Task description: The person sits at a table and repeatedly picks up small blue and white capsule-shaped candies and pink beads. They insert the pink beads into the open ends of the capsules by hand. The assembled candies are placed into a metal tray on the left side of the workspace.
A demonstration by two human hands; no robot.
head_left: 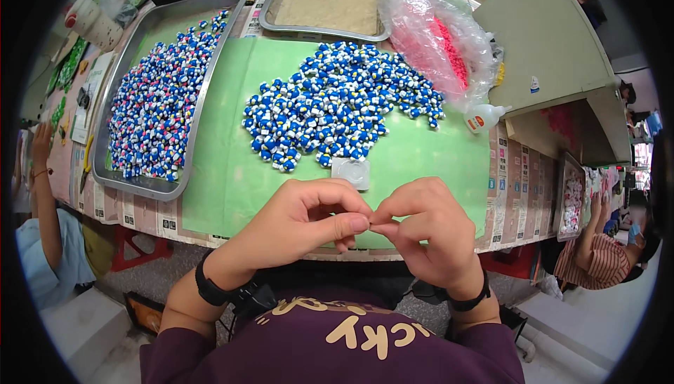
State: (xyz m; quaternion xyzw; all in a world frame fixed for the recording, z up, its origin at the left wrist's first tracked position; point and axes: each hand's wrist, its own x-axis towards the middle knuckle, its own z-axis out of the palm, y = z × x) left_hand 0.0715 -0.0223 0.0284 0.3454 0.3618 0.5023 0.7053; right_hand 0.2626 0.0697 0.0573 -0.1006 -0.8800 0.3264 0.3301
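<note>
My left hand (pixel 309 219) and my right hand (pixel 430 226) meet at the fingertips over the near edge of the green sheet (pixel 232 173). Both pinch with thumb and forefinger at the same spot; whatever is between them is too small to make out. Just beyond the fingers sits a small whitish square dish (pixel 351 172). Behind it spreads a large heap of small blue and white figures with yellow bits (pixel 337 100). A metal tray (pixel 188 166) at the left is filled with similar blue and white figures carrying pink bits.
A clear plastic bag (pixel 411 15) holds small pink pieces (pixel 449 50), with a white squeeze bottle (pixel 484 118) beside it. Another metal tray (pixel 382 33) with a beige lining lies at the far side. A cabinet (pixel 554 40) borders the right. Co-workers sit at both sides.
</note>
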